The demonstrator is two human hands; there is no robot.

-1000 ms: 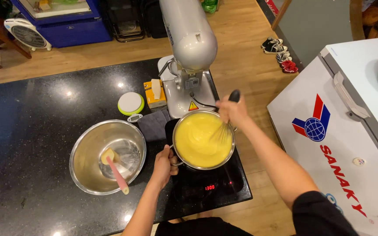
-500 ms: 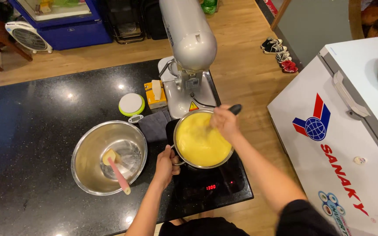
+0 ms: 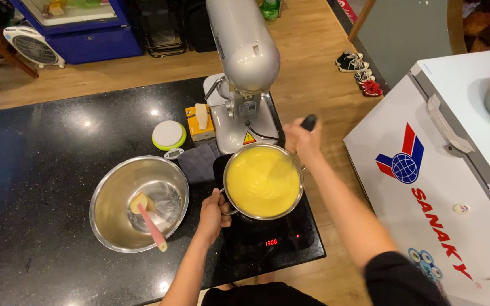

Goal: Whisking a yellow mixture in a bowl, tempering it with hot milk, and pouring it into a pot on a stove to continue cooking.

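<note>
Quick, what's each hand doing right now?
Left hand: closed on the pot handle.
Right hand: closed on a black-handled whisk.

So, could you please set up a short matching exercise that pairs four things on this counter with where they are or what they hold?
Things:
1. pot
2. bowl
3. left hand
4. mixer

Places or states:
A. holds a pink-handled spatula
B. stands behind the pot
C. full of yellow cream, on the cooktop
D. grips the pot's handle

Pairs: 1-C, 2-A, 3-D, 4-B
</note>
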